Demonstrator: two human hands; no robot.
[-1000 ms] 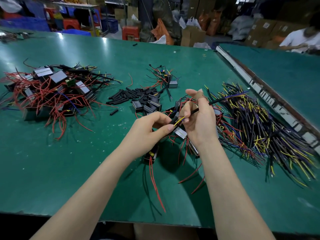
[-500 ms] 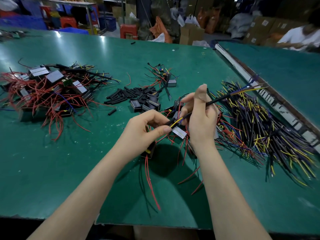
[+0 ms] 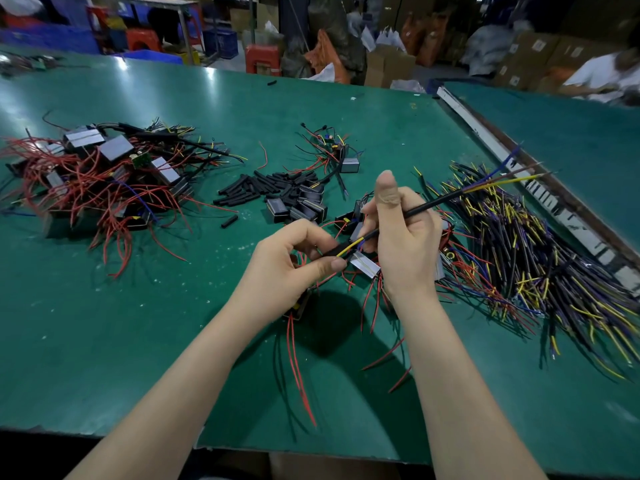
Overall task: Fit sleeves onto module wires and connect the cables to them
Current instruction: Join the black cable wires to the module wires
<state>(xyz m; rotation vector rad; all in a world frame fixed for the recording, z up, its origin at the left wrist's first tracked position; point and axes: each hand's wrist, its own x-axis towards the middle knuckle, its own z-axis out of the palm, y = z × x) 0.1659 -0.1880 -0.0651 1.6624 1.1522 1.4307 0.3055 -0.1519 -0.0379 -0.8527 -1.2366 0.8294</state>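
Observation:
My left hand (image 3: 291, 268) pinches a black sleeve (image 3: 330, 252) on a module's wires, thumb and fingers curled round it. A yellow and a blue wire (image 3: 350, 244) run out of the sleeve toward my right hand (image 3: 403, 240). That hand grips a black cable (image 3: 440, 201) whose yellow, blue and brown cores fan out up to the right; its thumb stands upright. The small black module (image 3: 300, 305) hangs under my left hand with red wires (image 3: 300, 368) trailing toward me.
Loose black sleeves (image 3: 273, 187) and several small modules (image 3: 304, 206) lie mid-table. A heap of modules with red wires (image 3: 93, 181) sits left, a pile of black cables (image 3: 540, 258) right. A table joint (image 3: 540, 188) runs along the right. A person in white (image 3: 602, 77) sits far right.
My right hand has tilted the cable so its free end rises higher to the right, and its thumb has straightened upward. My left hand keeps its pinch on the sleeve.

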